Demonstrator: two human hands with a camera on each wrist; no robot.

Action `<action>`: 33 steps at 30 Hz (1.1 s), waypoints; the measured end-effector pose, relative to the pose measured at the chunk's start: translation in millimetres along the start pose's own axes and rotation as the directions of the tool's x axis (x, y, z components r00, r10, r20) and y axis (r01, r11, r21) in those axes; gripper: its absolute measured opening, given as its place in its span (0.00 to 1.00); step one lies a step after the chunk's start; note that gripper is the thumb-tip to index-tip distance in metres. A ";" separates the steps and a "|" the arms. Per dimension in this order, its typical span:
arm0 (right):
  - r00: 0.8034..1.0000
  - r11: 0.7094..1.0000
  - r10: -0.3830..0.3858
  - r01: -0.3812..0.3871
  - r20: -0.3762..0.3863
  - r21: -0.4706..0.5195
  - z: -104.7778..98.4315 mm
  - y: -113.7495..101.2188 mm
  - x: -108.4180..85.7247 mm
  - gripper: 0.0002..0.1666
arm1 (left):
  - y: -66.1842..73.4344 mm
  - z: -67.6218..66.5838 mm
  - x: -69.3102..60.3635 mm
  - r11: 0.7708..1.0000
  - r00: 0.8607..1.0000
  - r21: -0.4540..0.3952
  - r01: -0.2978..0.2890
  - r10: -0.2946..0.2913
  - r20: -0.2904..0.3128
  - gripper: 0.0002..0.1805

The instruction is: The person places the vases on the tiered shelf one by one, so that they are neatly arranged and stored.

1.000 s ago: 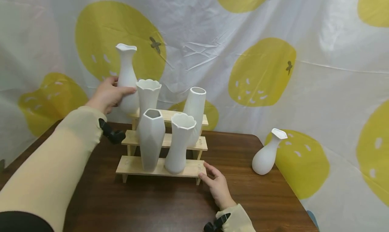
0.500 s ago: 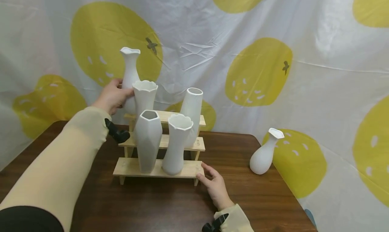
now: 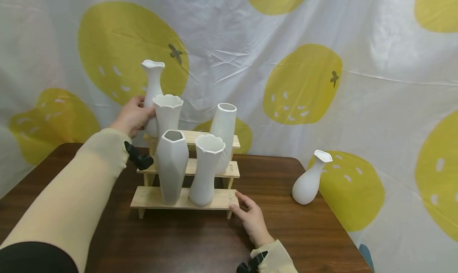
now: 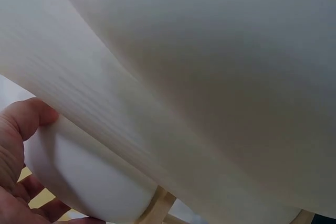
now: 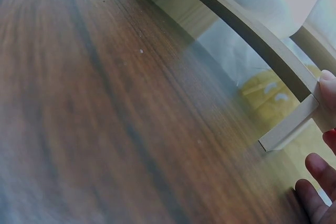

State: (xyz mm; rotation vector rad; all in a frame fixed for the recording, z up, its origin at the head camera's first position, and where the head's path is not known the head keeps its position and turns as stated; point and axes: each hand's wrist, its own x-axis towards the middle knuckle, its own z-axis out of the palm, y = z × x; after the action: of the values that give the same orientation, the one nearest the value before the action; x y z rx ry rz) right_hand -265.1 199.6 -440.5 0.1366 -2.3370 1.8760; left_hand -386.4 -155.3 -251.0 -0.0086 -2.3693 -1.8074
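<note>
My left hand [image 3: 132, 116] grips a white vase [image 3: 154, 82] with a flared wavy rim, upright at the left end of the top tier of a three-step wooden stand [image 3: 222, 197]. In the left wrist view, thumb and fingers curl round the lower body of that vase [image 4: 89, 171]; its base is partly hidden. My right hand [image 3: 252, 219] holds the right end of the lowest step, thumb at the front edge. A scalloped vase [image 3: 168, 112] and a smooth round-mouthed vase [image 3: 225, 134] stand on the middle step. A faceted vase [image 3: 172, 165] and another scalloped vase [image 3: 204, 173] occupy the lowest.
A round-bellied, narrow-necked white vase [image 3: 309, 183] stands on the brown wooden table [image 3: 279, 185] near its right edge. Behind the table hangs a white cloth [image 3: 222, 38] with yellow fruit prints.
The left hand has brought the wavy-rimmed vase rightward and down to the top step. The right hand keeps its place at the stand's end. The view has shifted slightly.
</note>
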 end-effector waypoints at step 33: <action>1.000 1.000 0.017 -0.017 -0.002 0.008 0.1 -2.2 -1.7 0.28 | -5.7 -0.7 -0.4 0.997 0.988 -0.076 0.025 -0.013 0.154 0.39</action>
State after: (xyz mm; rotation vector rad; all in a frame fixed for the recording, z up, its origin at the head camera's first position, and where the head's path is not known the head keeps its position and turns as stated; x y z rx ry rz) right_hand -263.0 199.0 -438.7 0.1156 -2.3374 1.8922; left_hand -386.5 -157.5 -256.3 -0.1399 -2.4048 -1.9732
